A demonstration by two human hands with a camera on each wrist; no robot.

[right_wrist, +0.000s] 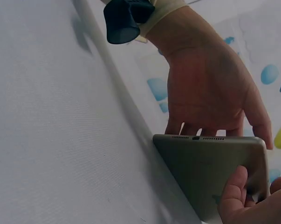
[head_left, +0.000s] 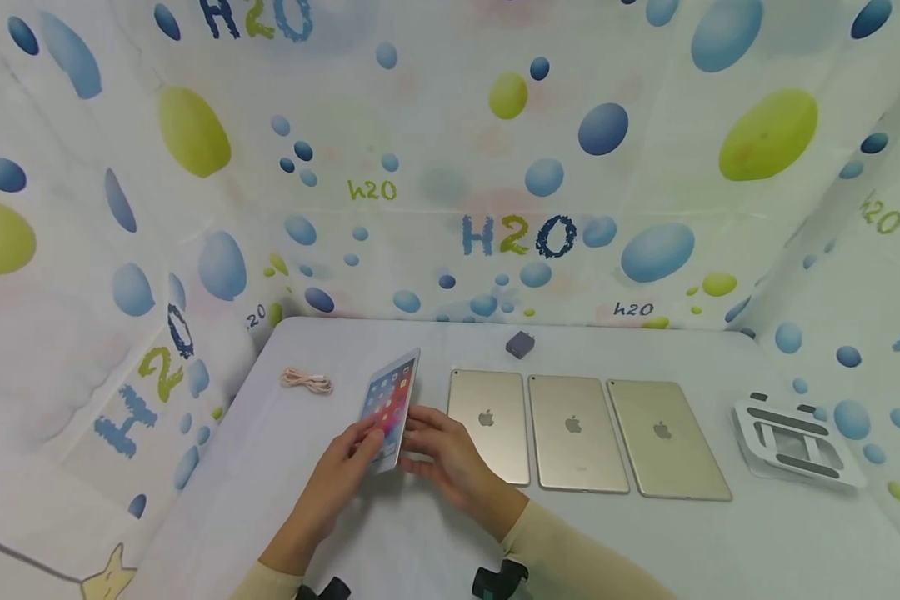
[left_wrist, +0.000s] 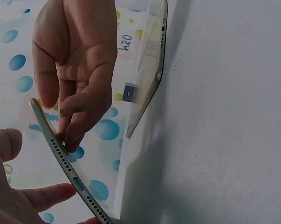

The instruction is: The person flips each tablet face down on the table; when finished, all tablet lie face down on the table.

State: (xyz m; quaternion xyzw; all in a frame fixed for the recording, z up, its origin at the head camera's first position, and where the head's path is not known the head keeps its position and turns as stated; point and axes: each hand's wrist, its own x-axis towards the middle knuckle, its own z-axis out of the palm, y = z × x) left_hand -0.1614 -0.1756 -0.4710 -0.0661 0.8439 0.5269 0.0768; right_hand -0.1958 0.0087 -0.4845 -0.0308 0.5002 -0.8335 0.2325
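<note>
Between both hands a white-fronted tablet (head_left: 390,402) stands steeply tilted, its lit home screen facing left. My left hand (head_left: 333,479) holds it at the near left, with the thumb over the lower screen. My right hand (head_left: 457,467) grips the opposite side, fingers against the back. In the right wrist view the tablet's dark-looking back (right_wrist: 191,163) shows, with right fingers (right_wrist: 234,186) on it. The left wrist view shows the port edge (left_wrist: 68,165) and a left finger (left_wrist: 49,196) touching the tablet; some fingertips are hidden.
Right of the hands, three gold tablets (head_left: 487,417), (head_left: 577,437), (head_left: 667,442) lie face down in a row. Behind them sits a dark charger block (head_left: 520,345). A coiled pinkish cable (head_left: 306,381) lies left; a white folding stand (head_left: 798,442) is far right. Patterned curtains (head_left: 450,167) surround the table.
</note>
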